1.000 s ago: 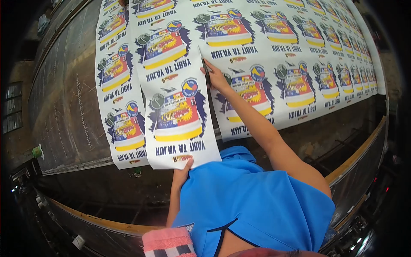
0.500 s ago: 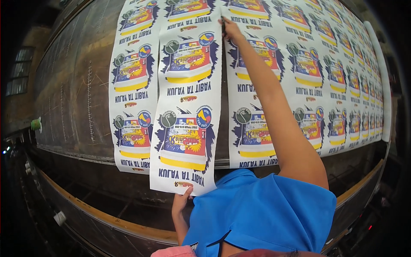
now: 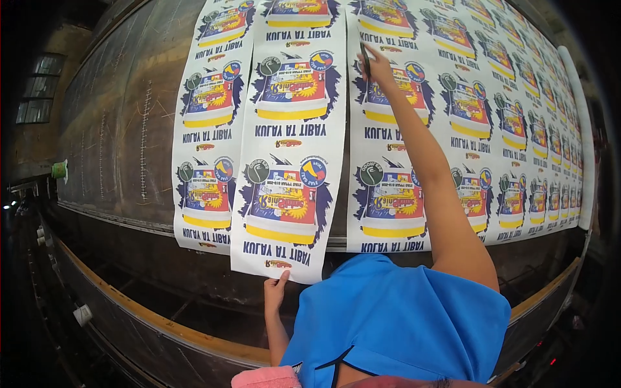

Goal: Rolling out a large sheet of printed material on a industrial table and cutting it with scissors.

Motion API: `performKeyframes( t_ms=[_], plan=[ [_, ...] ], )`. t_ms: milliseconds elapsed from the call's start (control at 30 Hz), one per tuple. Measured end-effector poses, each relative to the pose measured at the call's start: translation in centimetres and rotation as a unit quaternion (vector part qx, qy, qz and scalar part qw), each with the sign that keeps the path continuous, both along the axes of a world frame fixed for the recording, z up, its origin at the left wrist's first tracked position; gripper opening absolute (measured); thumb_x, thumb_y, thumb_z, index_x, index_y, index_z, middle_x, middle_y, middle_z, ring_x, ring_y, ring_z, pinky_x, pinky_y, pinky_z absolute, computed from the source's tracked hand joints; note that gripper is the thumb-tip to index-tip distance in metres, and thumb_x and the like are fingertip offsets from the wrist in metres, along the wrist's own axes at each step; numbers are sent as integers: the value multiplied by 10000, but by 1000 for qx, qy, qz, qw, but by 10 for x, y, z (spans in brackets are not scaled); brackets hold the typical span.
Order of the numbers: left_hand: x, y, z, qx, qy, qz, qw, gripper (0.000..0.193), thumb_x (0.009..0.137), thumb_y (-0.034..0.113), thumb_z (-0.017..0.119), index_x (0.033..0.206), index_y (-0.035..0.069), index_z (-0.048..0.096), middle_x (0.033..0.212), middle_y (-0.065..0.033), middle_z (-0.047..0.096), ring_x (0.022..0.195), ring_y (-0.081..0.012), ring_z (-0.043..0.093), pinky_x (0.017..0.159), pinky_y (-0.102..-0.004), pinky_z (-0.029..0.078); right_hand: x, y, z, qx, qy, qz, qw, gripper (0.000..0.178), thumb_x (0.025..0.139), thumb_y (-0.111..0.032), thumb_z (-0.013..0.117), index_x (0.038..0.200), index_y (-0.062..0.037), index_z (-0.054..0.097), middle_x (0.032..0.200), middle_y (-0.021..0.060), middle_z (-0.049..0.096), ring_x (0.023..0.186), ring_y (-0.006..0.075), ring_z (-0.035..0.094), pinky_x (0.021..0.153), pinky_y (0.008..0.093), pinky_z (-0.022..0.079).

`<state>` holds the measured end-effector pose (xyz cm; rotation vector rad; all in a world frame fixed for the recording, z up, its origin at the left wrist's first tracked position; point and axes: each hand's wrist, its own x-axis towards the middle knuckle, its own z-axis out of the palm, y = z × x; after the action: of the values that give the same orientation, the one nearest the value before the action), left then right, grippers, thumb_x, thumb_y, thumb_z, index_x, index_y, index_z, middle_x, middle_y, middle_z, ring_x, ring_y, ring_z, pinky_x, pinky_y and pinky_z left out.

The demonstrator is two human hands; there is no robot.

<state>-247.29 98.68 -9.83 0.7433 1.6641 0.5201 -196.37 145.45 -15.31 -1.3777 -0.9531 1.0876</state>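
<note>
A person in a blue shirt (image 3: pixel 401 323) leans over a long dark worktable (image 3: pixel 116 142) covered with a printed sheet (image 3: pixel 491 129) of repeated colourful labels. One narrow strip (image 3: pixel 291 149), two labels wide at most and running away from the person, lies apart from the rest of the sheet, its near end hanging past the table's front edge. The left hand (image 3: pixel 276 292) is at that near end, thumb and fingers pinched together on the strip's bottom edge. The right hand (image 3: pixel 376 64) is stretched far up the table, just to the right of the strip, fingers closed around a thin dark tool (image 3: pixel 365 57) whose tip rests on the gap between the strip and the remaining sheet. A second, shorter strip (image 3: pixel 207 129) lies just left of the first one, touching or slightly under it. Beyond that, further left of the strip, the bare table surface shows chalky scratch marks. A pink cloth (image 3: pixel 265 377) sits at the person's chest, below the strip's near end
</note>
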Motion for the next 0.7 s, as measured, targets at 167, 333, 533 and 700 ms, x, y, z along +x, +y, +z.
performKeyframes(
  t_ms=[167, 333, 533, 700],
  plan=[
    [-10, -5, -33, -19, -101, 35, 994, 333, 918, 218, 727, 1128, -37, 685, 1066, -57, 698, 951, -113, 612, 863, -269, 470, 21, -139, 10, -72, -27, -13, 997, 556, 930, -272, 687, 1446, -191, 496, 644, -5, 601, 430, 92, 551, 356, 225, 329],
    [1, -19, -72, -2, -252, 29, 967, 342, 908, 153, 725, 1202, -2, 643, 1147, -63, 670, 1017, -156, 627, 905, -324, 497, 53, -283, 36, -156, -4, -27, 987, 574, 932, -298, 690, 1455, -201, 474, 646, -11, 602, 431, 87, 558, 360, 225, 331],
    [34, -47, -139, -17, -279, 156, 948, 368, 943, 177, 669, 1283, 109, 547, 1251, -72, 625, 1167, -220, 598, 960, -419, 465, 73, -471, 69, -175, 9, 16, 984, 585, 942, -250, 679, 1470, -175, 440, 644, 16, 607, 430, 127, 571, 352, 262, 357],
    [124, -60, -161, -93, -375, -44, 921, 376, 957, 143, 615, 1308, 47, 519, 1370, -98, 531, 1343, -317, 468, 1089, -537, 384, 40, -649, 76, -213, 50, -22, 975, 596, 967, -299, 639, 1493, -178, 385, 661, 22, 602, 437, 122, 570, 359, 239, 354]
  ],
)
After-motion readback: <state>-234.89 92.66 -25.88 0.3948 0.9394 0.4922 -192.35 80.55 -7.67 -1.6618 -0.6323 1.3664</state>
